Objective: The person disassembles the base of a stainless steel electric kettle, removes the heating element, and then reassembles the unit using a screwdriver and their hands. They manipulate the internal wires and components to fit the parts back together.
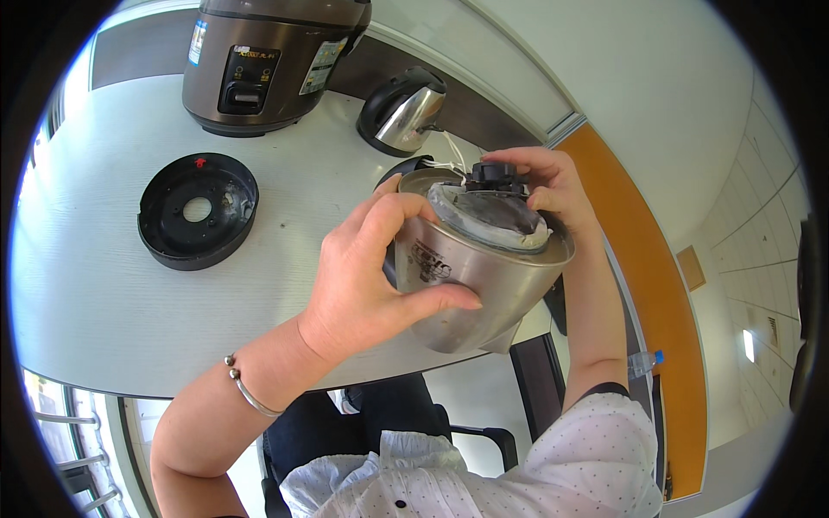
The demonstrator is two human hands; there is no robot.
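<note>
I saw both hands holding a steel kettle body (pixel 471 276) upside down above the near edge of the table (pixel 95 293). My left hand (pixel 371 276) was wrapped round its brushed metal wall, thumb beneath. My right hand (pixel 540 186) was closed on the black round part (pixel 494 175) sitting on the exposed underside, where white wires (pixel 449 160) trailed out. A black round base cover (pixel 197 210) lay on the table to the left, well apart; a rice cooker (pixel 268 60) and another kettle (pixel 401 112) stood behind.
</note>
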